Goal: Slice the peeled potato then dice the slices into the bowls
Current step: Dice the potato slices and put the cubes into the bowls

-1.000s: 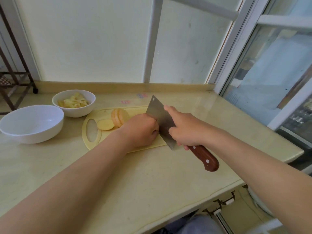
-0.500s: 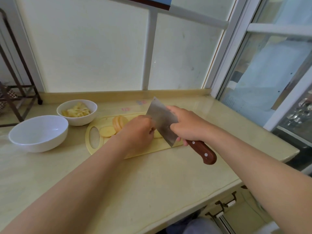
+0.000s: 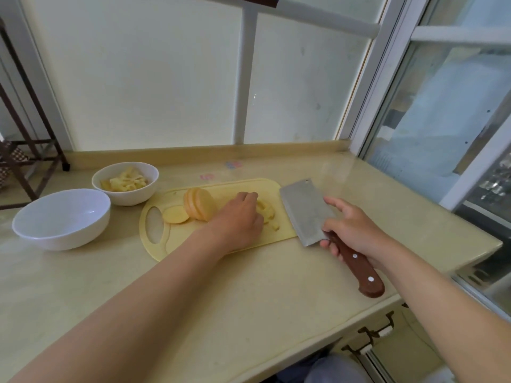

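While the right hand (image 3: 356,230) grips the cleaver (image 3: 304,211), the left hand (image 3: 237,219) cups diced potato (image 3: 269,214).

There are 1 large bowl (image 3: 63,236), 1 small bowl (image 3: 130,197), 1 cutting board (image 3: 177,243) and 1 cleaver (image 3: 304,211).

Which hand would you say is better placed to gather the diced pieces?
Left: the left hand rests on the diced pieces; the right hand grips the cleaver.
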{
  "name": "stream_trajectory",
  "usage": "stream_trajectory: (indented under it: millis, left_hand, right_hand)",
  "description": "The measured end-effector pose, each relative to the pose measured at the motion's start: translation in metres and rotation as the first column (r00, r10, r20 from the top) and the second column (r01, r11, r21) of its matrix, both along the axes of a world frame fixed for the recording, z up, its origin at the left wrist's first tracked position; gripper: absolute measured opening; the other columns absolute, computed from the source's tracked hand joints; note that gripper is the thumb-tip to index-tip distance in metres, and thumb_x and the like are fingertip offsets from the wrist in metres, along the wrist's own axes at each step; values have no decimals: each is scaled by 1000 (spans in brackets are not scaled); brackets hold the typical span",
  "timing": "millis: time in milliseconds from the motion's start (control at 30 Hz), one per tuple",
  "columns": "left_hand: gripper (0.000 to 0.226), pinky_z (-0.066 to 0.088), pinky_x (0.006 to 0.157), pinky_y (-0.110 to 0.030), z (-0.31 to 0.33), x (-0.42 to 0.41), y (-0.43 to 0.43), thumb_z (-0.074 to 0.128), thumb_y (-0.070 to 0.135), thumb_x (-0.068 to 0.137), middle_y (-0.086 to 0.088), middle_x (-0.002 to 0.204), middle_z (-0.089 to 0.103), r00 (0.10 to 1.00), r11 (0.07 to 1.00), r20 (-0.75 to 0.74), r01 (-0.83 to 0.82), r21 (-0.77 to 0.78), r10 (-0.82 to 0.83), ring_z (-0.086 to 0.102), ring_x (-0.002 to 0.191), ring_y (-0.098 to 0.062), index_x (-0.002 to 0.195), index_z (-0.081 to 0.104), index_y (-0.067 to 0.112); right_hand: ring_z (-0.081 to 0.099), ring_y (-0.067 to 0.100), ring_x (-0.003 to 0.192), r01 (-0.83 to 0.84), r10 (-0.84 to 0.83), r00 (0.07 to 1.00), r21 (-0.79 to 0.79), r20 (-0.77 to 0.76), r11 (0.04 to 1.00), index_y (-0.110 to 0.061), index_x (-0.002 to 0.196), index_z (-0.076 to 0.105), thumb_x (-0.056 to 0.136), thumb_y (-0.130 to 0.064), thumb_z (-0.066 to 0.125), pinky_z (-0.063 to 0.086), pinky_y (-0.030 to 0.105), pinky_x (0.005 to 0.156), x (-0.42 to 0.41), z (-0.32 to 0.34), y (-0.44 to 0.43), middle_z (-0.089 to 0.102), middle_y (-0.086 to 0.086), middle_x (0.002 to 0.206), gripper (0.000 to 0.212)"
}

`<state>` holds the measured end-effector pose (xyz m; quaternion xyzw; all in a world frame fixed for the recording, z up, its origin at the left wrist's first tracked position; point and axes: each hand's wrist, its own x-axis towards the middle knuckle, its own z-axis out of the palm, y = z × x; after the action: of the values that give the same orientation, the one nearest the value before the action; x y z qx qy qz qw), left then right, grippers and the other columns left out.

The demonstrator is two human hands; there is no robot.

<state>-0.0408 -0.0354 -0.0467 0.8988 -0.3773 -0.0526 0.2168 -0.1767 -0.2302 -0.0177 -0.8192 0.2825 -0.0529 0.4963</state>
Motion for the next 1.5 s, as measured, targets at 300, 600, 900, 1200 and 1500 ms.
stream_trajectory:
  millis: [300,600,900,1200,1500]
  left_hand:
    - [53,27,112,-36,-11,-3,-4,35,27,100,-16,152,29,997,1000,76,14,-16,-13,30,140,-29,148,26,6]
    - [71,8,122,-45,-19,17,-25,18,55,98,-19,162,7,998,995,40,-61,83,58,3,151,-31,156,7,15]
    - [39,40,97,-42,-22,13,-28,33,41,102,-17,126,43,993,998,111,46,-31,-43,48,112,-35,124,44,10]
    - [34,46,90,-38,-25,10,-31,42,33,102,-14,124,48,980,979,165,139,-152,-113,54,109,-31,123,55,10]
    - [28,43,91,-33,-16,8,-30,49,27,100,-9,123,52,987,966,142,102,-237,-70,54,105,-24,120,60,10]
  right_hand:
    - [65,25,51,-177,152,979,-193,-138,965,-42,147,40,92,-17,54,54,32,48,10,-3,9,65,0,109,62]
    - [72,24,52,-274,174,950,-433,-258,859,-28,141,40,97,-35,46,48,27,42,27,-3,35,67,1,98,45]
    - [71,37,80,-277,152,951,-519,-269,809,-18,130,42,99,-38,37,60,46,73,43,-14,55,67,13,98,37]
    - [70,26,50,-210,186,976,-278,-111,937,-34,155,35,97,-24,41,39,21,34,32,-10,50,66,-1,91,58]
    - [57,26,43,-198,200,979,-68,31,978,-47,126,41,96,-9,45,33,18,32,32,-5,42,60,6,67,49]
